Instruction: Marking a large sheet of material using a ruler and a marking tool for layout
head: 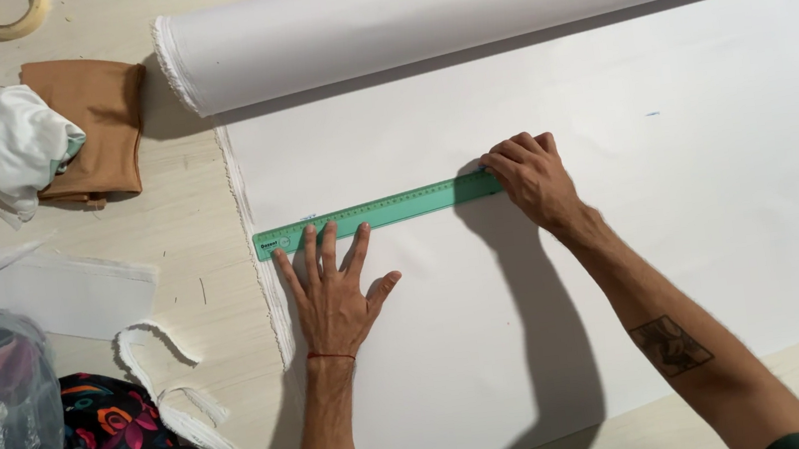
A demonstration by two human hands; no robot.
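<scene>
The left hand [333, 297] lay flat, fingers spread, pinning the long green plastic ruler [380, 212] on the unrolled white fabric sheet [565, 266] near its left edge. The right hand [533, 177] pressed curled fingers on the ruler's far-right end. Uneven pressure could probably let the ruler pivot or the fabric wrinkle.

Left hand [333, 297] flat, fingers [310, 248] spread; right hand [535, 177] curled, pressing.

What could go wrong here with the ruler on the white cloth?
The green ruler is pinned only by fingertips: the left hand near one end, the right hand at the other. It might pivot or slide, skewing any line. The white cloth could also creep or wrinkle under the pressing palms, and the heavy roll behind may tug it.
</scene>
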